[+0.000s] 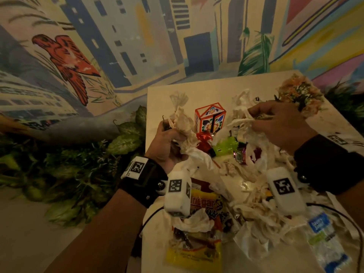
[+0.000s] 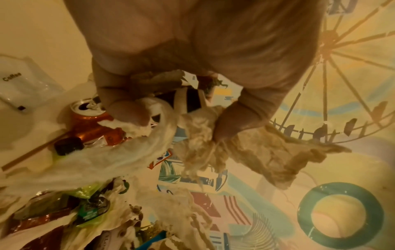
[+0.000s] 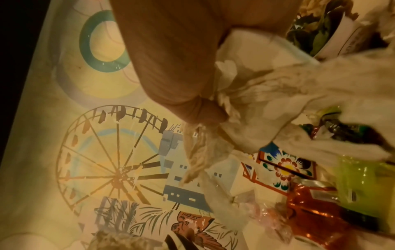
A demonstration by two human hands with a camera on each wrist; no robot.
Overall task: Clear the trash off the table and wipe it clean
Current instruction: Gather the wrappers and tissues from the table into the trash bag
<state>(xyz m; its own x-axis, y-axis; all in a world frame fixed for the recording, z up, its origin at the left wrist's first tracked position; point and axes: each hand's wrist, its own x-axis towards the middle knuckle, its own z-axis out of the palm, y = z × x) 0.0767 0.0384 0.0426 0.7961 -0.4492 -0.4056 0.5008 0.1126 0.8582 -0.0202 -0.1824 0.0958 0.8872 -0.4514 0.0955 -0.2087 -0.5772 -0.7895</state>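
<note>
The white table (image 1: 157, 99) is littered with crumpled napkins, wrappers and bags. My left hand (image 1: 167, 142) grips a bunch of crumpled paper napkins (image 1: 183, 125) at the table's left edge; the left wrist view shows the fingers (image 2: 128, 111) curled round those napkins (image 2: 198, 128). My right hand (image 1: 279, 127) clutches a wad of white napkins and thin plastic (image 1: 244, 123) over the middle of the heap; in the right wrist view its fingers (image 3: 205, 110) pinch that wad (image 3: 256, 88).
A painted napkin box (image 1: 209, 117) stands between my hands. Red and green wrappers (image 1: 224, 144), a yellow snack bag (image 1: 199, 249) and a crushed water bottle (image 1: 325, 239) lie nearer me. An orange can (image 2: 89, 121) lies on the table. Flowers (image 1: 301, 93) sit at the far right corner.
</note>
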